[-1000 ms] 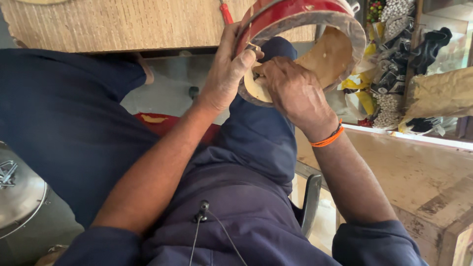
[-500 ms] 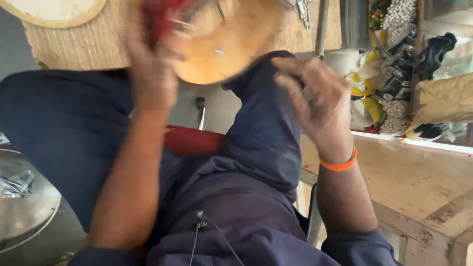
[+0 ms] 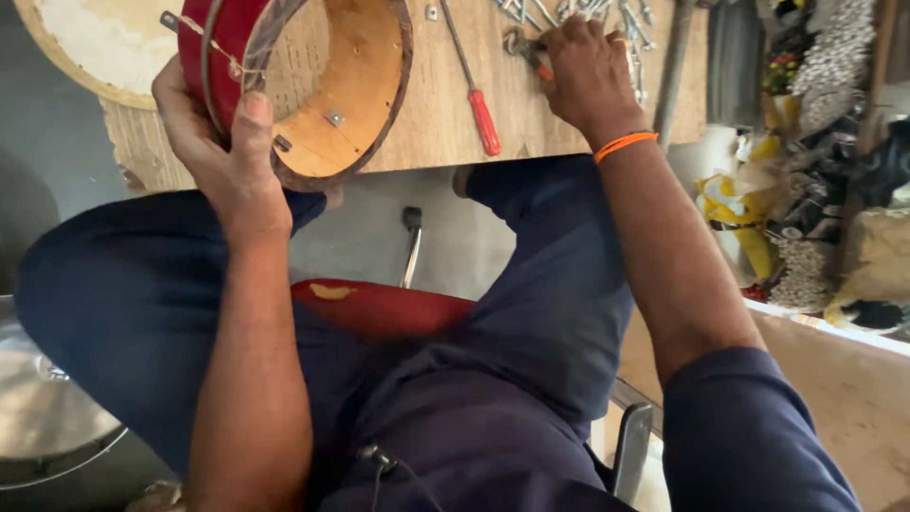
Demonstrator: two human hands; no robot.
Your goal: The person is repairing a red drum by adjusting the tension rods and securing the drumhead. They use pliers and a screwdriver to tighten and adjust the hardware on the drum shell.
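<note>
Wooden workbench (image 3: 427, 123), left hand (image 3: 223, 142) gripping empty red drum shell (image 3: 303, 76), right hand (image 3: 588, 76) grasping pliers (image 3: 526, 47)

One red drum shell (image 3: 294, 81) is sitting at eleven o'clock and one red-handled screwdriver (image 3: 471, 81) is lying at twelve; one pair of pliers (image 3: 527, 47) is showing at one o'clock. Two hands are working, left hand (image 3: 220, 152) and right hand (image 3: 588, 71), while the loose screws (image 3: 630, 33) are lying too jumbled to count

Rough wooden workbench (image 3: 445, 123) over grey floor (image 3: 370, 237), cluttered shelves (image 3: 815, 142) at right in daylight
</note>
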